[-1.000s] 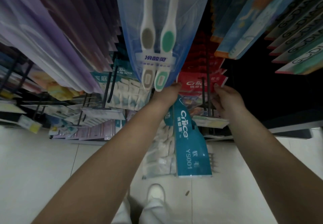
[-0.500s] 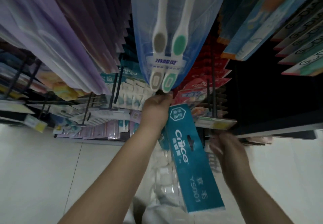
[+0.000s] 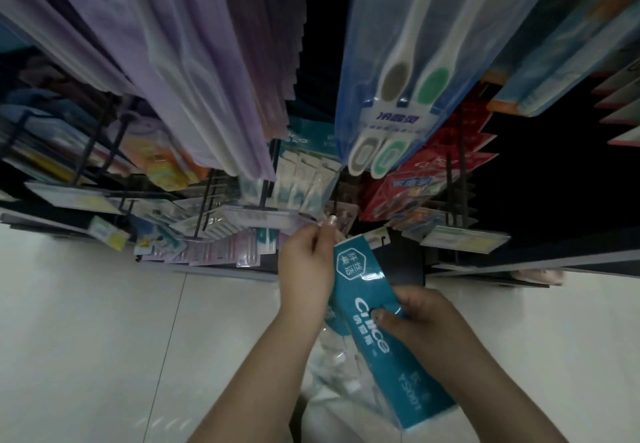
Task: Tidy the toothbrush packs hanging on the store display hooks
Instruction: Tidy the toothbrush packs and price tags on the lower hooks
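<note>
The display rack [image 3: 450, 262] fills the upper part of the view, its hooks carrying rows of hanging goods so each pack faces outward: purple packs [image 3: 180, 62] on the left, a large clear blue toothbrush pack [image 3: 408, 96] with a grey and a green brush in the middle, red packs [image 3: 426, 179] behind it, and price tags [image 3: 464, 239] clipped along the rail fronts. Below lies the pale tiled floor [image 3: 104, 321]. Off the rack and in front of it, low in the middle of the view, is a teal toothbrush pack [image 3: 370, 325], tilted with its hang-hole end [image 3: 375, 239] nearest the hooks, probably so it can be threaded back on. The right hand [image 3: 415, 318] grips it at mid-length, thumb pressed on the printed face and fingers curled behind, which steadies the long card. The left hand [image 3: 304, 266] holds the upper left edge of the pack, its fingers [image 3: 327, 226] pinched together near the top corner, though exactly what the tips nip is hard to tell. Clear packaging [image 3: 332, 366] hangs under the teal card.
</note>
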`<state>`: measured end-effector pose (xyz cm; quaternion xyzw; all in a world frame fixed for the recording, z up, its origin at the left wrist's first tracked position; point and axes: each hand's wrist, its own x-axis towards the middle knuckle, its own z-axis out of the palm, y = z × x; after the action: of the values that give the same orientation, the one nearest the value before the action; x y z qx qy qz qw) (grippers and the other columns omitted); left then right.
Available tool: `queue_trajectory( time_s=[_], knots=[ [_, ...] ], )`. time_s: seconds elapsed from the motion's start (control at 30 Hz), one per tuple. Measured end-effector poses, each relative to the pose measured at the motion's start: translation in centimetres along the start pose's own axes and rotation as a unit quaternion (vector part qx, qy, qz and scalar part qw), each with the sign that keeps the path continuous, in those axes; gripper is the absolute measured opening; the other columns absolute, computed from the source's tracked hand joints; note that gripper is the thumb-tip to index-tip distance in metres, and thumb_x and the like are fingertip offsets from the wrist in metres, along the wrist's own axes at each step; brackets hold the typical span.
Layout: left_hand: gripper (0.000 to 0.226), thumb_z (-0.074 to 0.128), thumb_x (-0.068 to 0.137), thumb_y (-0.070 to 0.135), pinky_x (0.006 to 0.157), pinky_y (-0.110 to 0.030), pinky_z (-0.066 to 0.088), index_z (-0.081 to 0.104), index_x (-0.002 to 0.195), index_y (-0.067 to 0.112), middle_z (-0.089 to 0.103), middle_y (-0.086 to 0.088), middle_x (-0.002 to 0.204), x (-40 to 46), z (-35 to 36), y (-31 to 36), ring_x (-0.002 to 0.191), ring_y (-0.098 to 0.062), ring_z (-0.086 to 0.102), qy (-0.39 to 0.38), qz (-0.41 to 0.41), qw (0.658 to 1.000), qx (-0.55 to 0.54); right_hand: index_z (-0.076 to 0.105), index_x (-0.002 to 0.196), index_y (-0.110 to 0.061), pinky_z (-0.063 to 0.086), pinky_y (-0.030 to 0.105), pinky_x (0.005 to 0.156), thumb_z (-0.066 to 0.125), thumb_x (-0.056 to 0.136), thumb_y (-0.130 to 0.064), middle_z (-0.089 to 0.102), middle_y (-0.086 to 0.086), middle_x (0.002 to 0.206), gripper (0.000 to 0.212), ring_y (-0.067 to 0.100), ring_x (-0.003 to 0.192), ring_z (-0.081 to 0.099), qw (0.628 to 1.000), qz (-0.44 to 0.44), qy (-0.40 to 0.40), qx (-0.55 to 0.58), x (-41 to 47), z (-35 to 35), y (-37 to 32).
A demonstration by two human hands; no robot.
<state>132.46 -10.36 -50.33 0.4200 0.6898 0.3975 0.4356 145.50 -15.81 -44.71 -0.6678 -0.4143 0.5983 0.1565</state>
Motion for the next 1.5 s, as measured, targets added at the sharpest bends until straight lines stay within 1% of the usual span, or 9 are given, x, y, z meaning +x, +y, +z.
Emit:
queue_trajectory(
  time_s=[0.17, 0.3, 0.47, 0.63, 0.93, 1.07, 1.17, 1.4, 1.5],
  knots=[
    [0.038, 0.05, 0.092, 0.024, 0.046, -0.015, 0.038, 0.054, 0.055, 0.019, 0.056, 0.008, 0.049, 0.8, -2.5, -1.7, 0.042, 0.002, 0.05, -0.055, -0.072, 0.994, -0.053, 0.066, 0.079, -0.026, 0.05, 0.024, 0.06, 0.065, 0.082, -0.016, 0.072, -0.003, 0.075, 0.011, 0.009, 0.066, 0.066, 0.99, -0.056, -0.001, -0.129, 2.5, 1.1, -0.3],
    [0.016, 0.065, 0.082, 0.015, 0.049, -0.01, 0.046, 0.062, 0.067, 0.019, 0.065, 0.009, 0.055, 1.6, -5.0, -2.3, 0.049, 0.002, 0.06, -0.13, -0.12, 0.981, -0.081, 0.066, 0.08, -0.009, 0.049, 0.032, 0.065, 0.068, 0.079, -0.016, 0.069, 0.011, 0.081, 0.008, 0.026, 0.077, 0.064, 0.975, -0.113, -0.021, -0.192, 4.9, 2.2, -1.2],
    [0.012, 0.068, 0.078, 0.007, 0.062, -0.021, 0.054, 0.066, 0.079, 0.018, 0.072, 0.007, 0.067, 3.5, -8.1, -3.4, 0.063, -0.011, 0.067, -0.202, -0.16, 0.964, -0.06, 0.064, 0.078, -0.006, 0.041, 0.026, 0.062, 0.071, 0.075, -0.016, 0.064, 0.01, 0.08, 0.014, 0.018, 0.073, 0.057, 0.959, -0.144, -0.059, -0.238, 7.9, 3.5, -3.1],
    [0.016, 0.061, 0.083, 0.004, 0.053, -0.012, 0.051, 0.063, 0.075, 0.018, 0.069, 0.009, 0.058, 5.0, -9.9, -2.6, 0.054, -0.002, 0.065, -0.149, -0.139, 0.978, -0.054, 0.059, 0.066, -0.015, 0.041, 0.018, 0.059, 0.076, 0.072, -0.013, 0.056, -0.005, 0.065, 0.018, -0.004, 0.057, 0.052, 0.965, -0.152, -0.095, -0.192, 10.6, 4.4, -5.1],
    [0.018, 0.057, 0.087, 0.007, 0.054, -0.012, 0.051, 0.062, 0.078, 0.022, 0.066, 0.006, 0.073, 6.1, -12.1, -1.8, 0.06, -0.003, 0.065, -0.085, -0.098, 0.989, -0.068, 0.069, 0.086, -0.006, 0.044, 0.02, 0.066, 0.065, 0.078, -0.002, 0.064, -0.003, 0.077, 0.01, 0.001, 0.069, 0.055, 0.941, -0.203, -0.108, -0.248, 12.6, 3.6, -8.9],
    [0.017, 0.056, 0.087, 0.009, 0.062, -0.018, 0.05, 0.063, 0.08, 0.023, 0.066, 0.006, 0.076, 6.7, -12.3, -1.8, 0.064, -0.002, 0.064, -0.079, -0.094, 0.991, -0.059, 0.065, 0.08, -0.016, 0.039, 0.002, 0.055, 0.063, 0.077, 0.003, 0.058, -0.016, 0.069, 0.019, -0.015, 0.054, 0.053, 0.953, -0.197, -0.094, -0.211, 12.6, 3.8, -9.1],
    [0.016, 0.057, 0.087, 0.01, 0.059, -0.013, 0.049, 0.064, 0.079, 0.023, 0.067, 0.008, 0.075, 7.4, -12.5, -1.3, 0.06, 0.004, 0.063, -0.083, -0.081, 0.991, -0.067, 0.063, 0.077, -0.023, 0.042, 0.005, 0.06, 0.066, 0.08, -0.006, 0.06, -0.016, 0.071, 0.018, -0.006, 0.063, 0.056, 0.956, -0.209, -0.076, -0.191, 12.2, 3.7, -9.8],
    [0.007, 0.058, 0.086, 0.005, 0.055, -0.01, 0.05, 0.064, 0.086, 0.009, 0.067, 0.007, 0.071, 9.5, -12.1, 0.6, 0.056, 0.005, 0.062, -0.088, -0.036, 0.992, -0.085, 0.066, 0.105, -0.005, 0.033, -0.006, 0.056, 0.062, 0.085, -0.01, 0.056, -0.007, 0.087, 0.021, 0.0, 0.074, 0.049, 0.957, -0.231, 0.008, -0.175, 12.0, 4.0, -11.3],
    [0.008, 0.058, 0.086, 0.005, 0.055, -0.008, 0.048, 0.062, 0.092, 0.006, 0.064, 0.003, 0.078, 10.0, -12.3, 0.7, 0.057, 0.005, 0.063, -0.103, -0.025, 0.992, -0.064, 0.066, 0.103, -0.005, 0.033, -0.004, 0.057, 0.062, 0.084, -0.01, 0.057, -0.005, 0.088, 0.02, 0.003, 0.079, 0.051, 0.958, -0.232, 0.03, -0.165, 12.2, 4.5, -10.8]
  ],
)
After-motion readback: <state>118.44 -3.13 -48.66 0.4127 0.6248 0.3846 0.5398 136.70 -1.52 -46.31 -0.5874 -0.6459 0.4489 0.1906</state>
